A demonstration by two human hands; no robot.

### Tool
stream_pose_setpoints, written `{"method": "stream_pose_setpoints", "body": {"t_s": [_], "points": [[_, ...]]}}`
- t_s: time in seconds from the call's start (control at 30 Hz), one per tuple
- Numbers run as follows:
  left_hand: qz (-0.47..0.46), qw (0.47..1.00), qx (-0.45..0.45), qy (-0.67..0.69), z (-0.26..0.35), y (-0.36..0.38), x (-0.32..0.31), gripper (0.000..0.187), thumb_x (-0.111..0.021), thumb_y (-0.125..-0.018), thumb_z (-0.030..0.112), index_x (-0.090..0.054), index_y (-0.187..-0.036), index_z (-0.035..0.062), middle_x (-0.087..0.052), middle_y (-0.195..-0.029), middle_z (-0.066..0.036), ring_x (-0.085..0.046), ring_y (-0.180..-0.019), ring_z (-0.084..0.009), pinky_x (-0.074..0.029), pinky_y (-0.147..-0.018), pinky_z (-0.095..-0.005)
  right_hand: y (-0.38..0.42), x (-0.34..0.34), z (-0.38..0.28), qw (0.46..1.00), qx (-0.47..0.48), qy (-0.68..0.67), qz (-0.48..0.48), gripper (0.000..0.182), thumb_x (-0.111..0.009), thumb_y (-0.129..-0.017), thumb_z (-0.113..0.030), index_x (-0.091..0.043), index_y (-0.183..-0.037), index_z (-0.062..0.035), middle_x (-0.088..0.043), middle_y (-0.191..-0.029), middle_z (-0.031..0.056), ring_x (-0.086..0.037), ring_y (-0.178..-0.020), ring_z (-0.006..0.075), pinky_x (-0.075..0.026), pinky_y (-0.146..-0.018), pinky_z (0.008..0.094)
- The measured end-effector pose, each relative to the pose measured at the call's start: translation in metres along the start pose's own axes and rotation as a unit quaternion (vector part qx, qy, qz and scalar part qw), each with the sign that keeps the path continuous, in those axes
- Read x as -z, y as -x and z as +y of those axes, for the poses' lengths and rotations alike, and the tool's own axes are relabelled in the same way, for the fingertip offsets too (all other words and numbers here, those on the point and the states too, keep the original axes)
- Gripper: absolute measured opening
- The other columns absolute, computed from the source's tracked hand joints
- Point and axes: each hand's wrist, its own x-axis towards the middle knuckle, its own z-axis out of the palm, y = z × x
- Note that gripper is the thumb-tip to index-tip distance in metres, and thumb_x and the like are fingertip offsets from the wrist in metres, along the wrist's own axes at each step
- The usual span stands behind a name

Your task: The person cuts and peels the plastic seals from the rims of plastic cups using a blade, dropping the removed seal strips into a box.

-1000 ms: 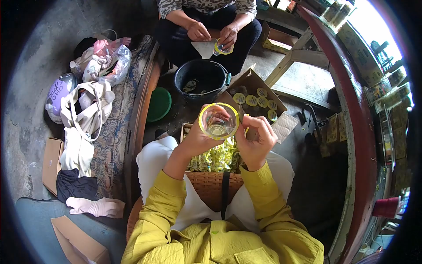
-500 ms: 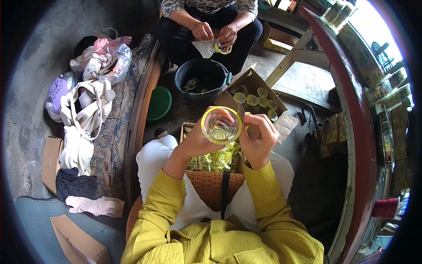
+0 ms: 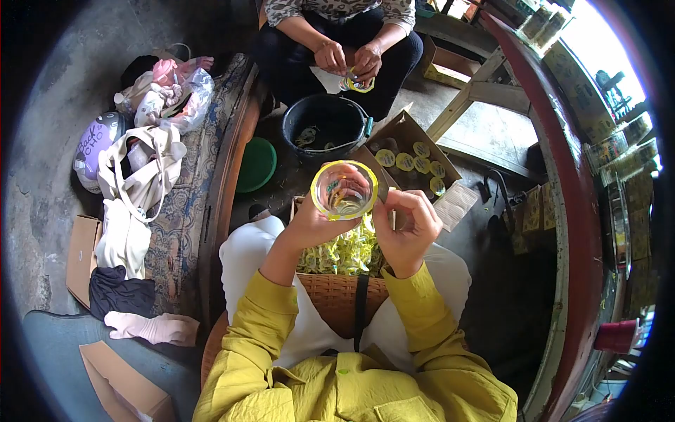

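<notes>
My left hand (image 3: 309,224) is wrapped around a clear plastic cup (image 3: 343,204) with a yellow band round its rim. The cup's open mouth faces me, and fingers show through its wall. At the right side of that rim, my right hand (image 3: 410,224) is closed in a pinch of thumb and forefinger. Whether it grips the rim or a bit of the yellow band is too small to tell. Below both hands, a box (image 3: 298,204) filled with small yellow-green wrapped packets (image 3: 341,252) stands between my knees.
Opposite me a seated person (image 3: 344,56) handles a similar yellow-rimmed cup (image 3: 360,83). Before them stand a black bucket (image 3: 288,133) and a carton (image 3: 444,165) of yellow-topped containers (image 3: 404,161). A green basin (image 3: 256,165) is at left, bags (image 3: 144,158) further left, and a red-edged shelf (image 3: 562,176) at right.
My left hand has moved the cup slightly left and tilted it. My right hand has come down a little along the rim. The other person's hands have shifted slightly.
</notes>
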Motion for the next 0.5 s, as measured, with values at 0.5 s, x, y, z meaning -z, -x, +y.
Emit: {"method": "stream_pose_setpoints", "body": {"t_s": [0.5], "points": [[0.003, 0.987, 0.034, 0.155, 0.001, 0.004, 0.007, 0.060, -0.056, -0.062, 0.005, -0.037, -0.119, 0.0061, -0.048, -0.104, -0.012, -0.053, -0.095, -0.0224, -0.045, -0.085, -0.0347, -0.004, 0.006, -0.018, 0.999, 0.014, 0.013, 0.036, 0.021, -0.067, -0.061, 0.008, -0.061, -0.079, -0.0008, -0.060, -0.066, 0.0085, -0.059, -0.058, 0.0141, -0.045, -0.051, 0.0220]]}}
